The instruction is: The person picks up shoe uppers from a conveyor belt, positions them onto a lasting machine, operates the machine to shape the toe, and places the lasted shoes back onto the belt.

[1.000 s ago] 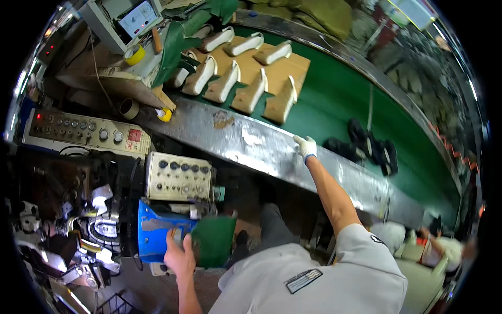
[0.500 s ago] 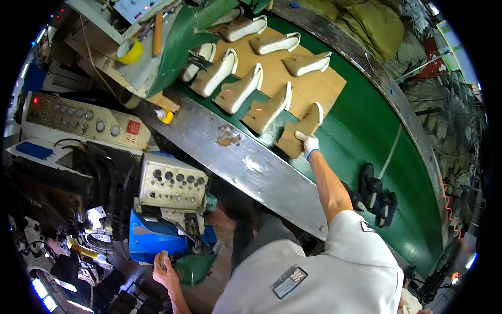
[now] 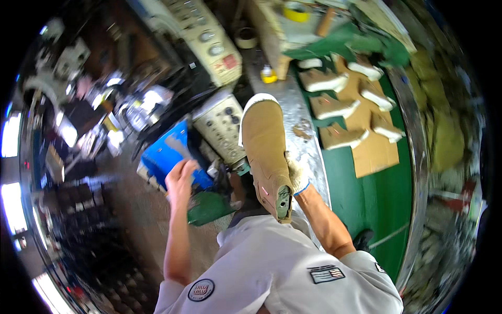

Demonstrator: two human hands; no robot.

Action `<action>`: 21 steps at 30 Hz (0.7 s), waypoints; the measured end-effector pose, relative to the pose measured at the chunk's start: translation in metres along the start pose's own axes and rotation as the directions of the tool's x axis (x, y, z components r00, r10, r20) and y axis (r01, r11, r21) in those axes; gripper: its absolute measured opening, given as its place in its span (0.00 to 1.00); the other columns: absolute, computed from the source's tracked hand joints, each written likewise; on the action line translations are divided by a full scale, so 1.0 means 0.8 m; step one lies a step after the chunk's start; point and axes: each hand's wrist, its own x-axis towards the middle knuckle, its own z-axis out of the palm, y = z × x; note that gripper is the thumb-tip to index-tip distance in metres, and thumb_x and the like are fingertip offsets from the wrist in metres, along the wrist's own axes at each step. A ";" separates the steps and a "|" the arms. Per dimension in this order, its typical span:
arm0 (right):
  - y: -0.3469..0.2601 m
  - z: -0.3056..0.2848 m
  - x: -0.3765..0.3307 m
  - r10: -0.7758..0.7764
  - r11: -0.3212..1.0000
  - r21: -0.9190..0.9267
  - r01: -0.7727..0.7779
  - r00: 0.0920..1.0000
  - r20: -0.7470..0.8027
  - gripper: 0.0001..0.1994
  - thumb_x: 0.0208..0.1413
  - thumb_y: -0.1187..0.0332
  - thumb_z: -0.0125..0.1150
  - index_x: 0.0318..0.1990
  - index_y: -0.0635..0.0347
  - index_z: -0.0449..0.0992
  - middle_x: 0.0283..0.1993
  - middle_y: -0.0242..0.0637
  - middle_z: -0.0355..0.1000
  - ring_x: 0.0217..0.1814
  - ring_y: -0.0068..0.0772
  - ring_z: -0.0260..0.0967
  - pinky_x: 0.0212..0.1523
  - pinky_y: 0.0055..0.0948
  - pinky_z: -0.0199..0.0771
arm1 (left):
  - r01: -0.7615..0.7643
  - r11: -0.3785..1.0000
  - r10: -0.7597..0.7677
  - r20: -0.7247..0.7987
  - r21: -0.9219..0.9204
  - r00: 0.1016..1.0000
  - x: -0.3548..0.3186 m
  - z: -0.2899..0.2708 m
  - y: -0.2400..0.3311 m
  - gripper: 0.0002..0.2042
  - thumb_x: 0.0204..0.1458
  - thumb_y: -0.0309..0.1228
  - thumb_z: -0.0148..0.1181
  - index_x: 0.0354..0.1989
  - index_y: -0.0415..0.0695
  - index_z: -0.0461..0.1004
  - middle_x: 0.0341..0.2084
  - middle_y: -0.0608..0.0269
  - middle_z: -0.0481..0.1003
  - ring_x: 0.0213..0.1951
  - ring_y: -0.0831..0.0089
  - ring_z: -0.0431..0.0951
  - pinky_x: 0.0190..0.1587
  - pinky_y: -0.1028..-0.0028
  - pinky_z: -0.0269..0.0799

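My right hand (image 3: 297, 172), in a white glove with a blue cuff, grips the side of a tan shoe (image 3: 263, 138) with a white sole edge. The shoe is raised in front of my body, toe pointing away; its heel end shows an opening with a greenish inside and a dark hole. My bare left hand (image 3: 181, 179) is left of it, fingers closed around a flat greyish strip (image 3: 179, 146) that is blurred. Behind that strip is a blue machine part (image 3: 166, 157).
Several tan shoes (image 3: 334, 137) lie on cardboard (image 3: 374, 159) over the green belt (image 3: 340, 186) at right. A metal ledge (image 3: 312, 152) runs beside it. Control panels (image 3: 222, 125) with knobs stand ahead. Yellow tape (image 3: 296, 11) sits on the far bench.
My right hand has lifted the nearest shoe off the belt and brought it in front of me. My left hand has risen toward the blue machine part. The view has turned left.
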 end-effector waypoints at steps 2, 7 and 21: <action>0.000 0.041 0.016 0.022 0.972 -0.234 -0.003 0.997 0.078 0.31 0.65 0.51 0.61 0.69 0.60 0.66 0.65 0.45 0.71 0.64 0.43 0.70 0.64 0.44 0.71 | 0.013 0.981 -0.002 0.058 -0.194 0.998 0.001 0.031 0.029 0.20 0.64 0.37 0.61 0.55 0.33 0.76 0.43 0.58 0.82 0.40 0.72 0.81 0.45 0.71 0.78; 0.025 0.141 0.110 0.103 0.833 -0.546 -0.083 0.995 0.006 0.30 0.65 0.51 0.61 0.66 0.65 0.69 0.63 0.41 0.72 0.61 0.34 0.71 0.62 0.37 0.72 | 0.082 0.839 -0.007 0.141 -0.538 0.990 0.080 -0.002 0.060 0.15 0.62 0.37 0.63 0.50 0.38 0.79 0.37 0.65 0.82 0.34 0.76 0.81 0.39 0.72 0.79; 0.156 0.226 0.264 0.104 0.809 -0.577 -0.110 0.994 -0.044 0.22 0.70 0.54 0.55 0.59 0.64 0.73 0.53 0.42 0.78 0.50 0.34 0.80 0.51 0.36 0.83 | -0.074 0.667 -0.220 -0.291 -0.741 0.931 0.135 -0.138 0.000 0.22 0.52 0.20 0.68 0.57 0.31 0.73 0.47 0.51 0.79 0.44 0.63 0.83 0.48 0.66 0.83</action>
